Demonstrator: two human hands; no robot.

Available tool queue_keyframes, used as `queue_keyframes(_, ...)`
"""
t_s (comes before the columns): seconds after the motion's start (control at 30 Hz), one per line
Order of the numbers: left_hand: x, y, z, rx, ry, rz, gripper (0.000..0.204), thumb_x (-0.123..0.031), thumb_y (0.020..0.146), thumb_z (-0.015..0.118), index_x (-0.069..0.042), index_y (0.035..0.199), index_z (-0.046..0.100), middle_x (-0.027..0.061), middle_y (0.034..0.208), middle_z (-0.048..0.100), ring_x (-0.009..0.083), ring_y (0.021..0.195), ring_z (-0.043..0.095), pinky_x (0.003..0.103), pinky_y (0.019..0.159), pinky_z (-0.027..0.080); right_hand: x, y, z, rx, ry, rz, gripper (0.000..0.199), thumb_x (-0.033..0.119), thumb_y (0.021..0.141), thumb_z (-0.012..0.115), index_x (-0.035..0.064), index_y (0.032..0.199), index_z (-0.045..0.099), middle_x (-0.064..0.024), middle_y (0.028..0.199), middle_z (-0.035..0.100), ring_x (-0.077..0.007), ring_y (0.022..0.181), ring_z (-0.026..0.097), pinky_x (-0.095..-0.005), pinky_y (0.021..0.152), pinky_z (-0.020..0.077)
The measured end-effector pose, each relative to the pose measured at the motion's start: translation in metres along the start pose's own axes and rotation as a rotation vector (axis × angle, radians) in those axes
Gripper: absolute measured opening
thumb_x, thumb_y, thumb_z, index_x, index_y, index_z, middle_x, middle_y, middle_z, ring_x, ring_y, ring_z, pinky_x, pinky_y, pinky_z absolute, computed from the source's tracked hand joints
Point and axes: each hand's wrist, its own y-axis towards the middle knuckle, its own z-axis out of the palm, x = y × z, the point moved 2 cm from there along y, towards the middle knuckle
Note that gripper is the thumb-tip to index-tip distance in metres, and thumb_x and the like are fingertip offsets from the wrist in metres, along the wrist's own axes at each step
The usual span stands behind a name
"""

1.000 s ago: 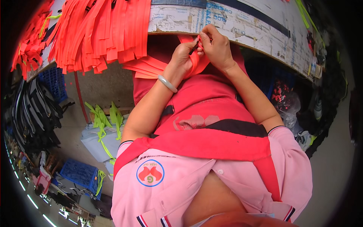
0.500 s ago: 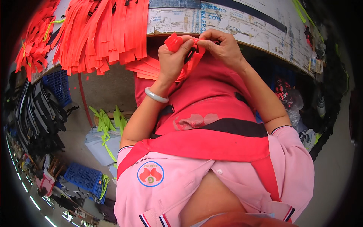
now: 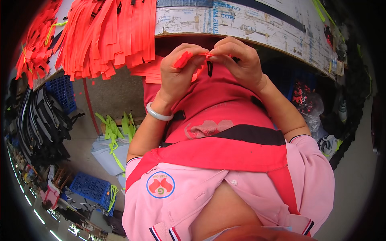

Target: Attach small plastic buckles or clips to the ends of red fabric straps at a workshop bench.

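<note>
Over my lap, my left hand (image 3: 179,72) pinches a folded orange-red fabric strap (image 3: 183,59), its end sticking out beside the thumb. My right hand (image 3: 241,62) is closed, thumb against fingers, on the same strap where a short stretch passes between the two hands. A small black piece (image 3: 210,69) hangs just below that stretch; I cannot make out its kind. A bit of black also shows behind my right thumb. More orange-red strips (image 3: 149,70) lie by my left hand at the table edge, partly hidden by it.
A thick row of orange-red straps (image 3: 108,40) hangs over the edge of the worn, paper-covered table (image 3: 257,30). On the left are black straps (image 3: 38,120), yellow-green strips (image 3: 114,128) and a blue crate (image 3: 90,186). A clear plastic bag (image 3: 313,106) stands at the right.
Both hands have come slightly down toward my body. The strap loop that hung between them has mostly gone from sight, and the black piece now dangles below the pinch.
</note>
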Motion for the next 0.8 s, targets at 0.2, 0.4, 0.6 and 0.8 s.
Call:
queue_keyframes(0.2, 0.016, -0.004, 0.003, 0.002, -0.19, -0.177, 0.016, 0.006, 0.084, 0.059, 0.0, 0.098, 0.066, 0.0056, 0.093, 0.064, 0.0101, 0.08, 0.059, 0.022, 0.069, 0.048, 0.001, 0.003, 0.005, -0.016, 0.068, 0.021, 0.013, -0.001, 0.081, 0.068, 0.0018, 0.092, 0.065, -0.0069, 0.083, 0.062, -0.0179, 0.076, 0.06, -0.0268, 0.067, 0.0472)
queue_keyframes(0.4, 0.006, -0.002, 0.0, -0.009, -0.066, -0.115, 0.016, 0.005, 0.083, 0.062, 0.0, 0.097, 0.066, 0.0052, 0.092, 0.064, 0.011, 0.082, 0.06, 0.022, 0.07, 0.048, 0.003, 0.003, 0.004, -0.026, 0.011, -0.002, 0.015, -0.002, 0.08, 0.069, 0.0023, 0.094, 0.066, -0.0072, 0.085, 0.062, -0.0177, 0.076, 0.061, -0.0267, 0.066, 0.0492)
queue_keyframes(0.6, 0.001, -0.006, -0.001, -0.048, -0.029, -0.035, 0.015, 0.004, 0.083, 0.063, 0.0, 0.098, 0.067, 0.0056, 0.092, 0.062, 0.012, 0.084, 0.06, 0.023, 0.071, 0.048, 0.005, 0.0, 0.005, -0.018, -0.021, -0.024, 0.017, -0.002, 0.078, 0.07, 0.0033, 0.094, 0.066, -0.0071, 0.086, 0.062, -0.0185, 0.077, 0.062, -0.0268, 0.066, 0.0502)
queue_keyframes(0.8, 0.009, -0.003, -0.003, -0.028, -0.176, -0.161, 0.013, -0.001, 0.087, 0.062, 0.002, 0.099, 0.067, 0.0059, 0.086, 0.064, 0.0125, 0.075, 0.062, 0.023, 0.065, 0.051, -0.002, -0.002, 0.009, -0.007, 0.135, 0.21, 0.007, 0.005, 0.087, 0.063, 0.0004, 0.093, 0.061, -0.0072, 0.081, 0.061, -0.0136, 0.075, 0.06, -0.0252, 0.069, 0.0483)
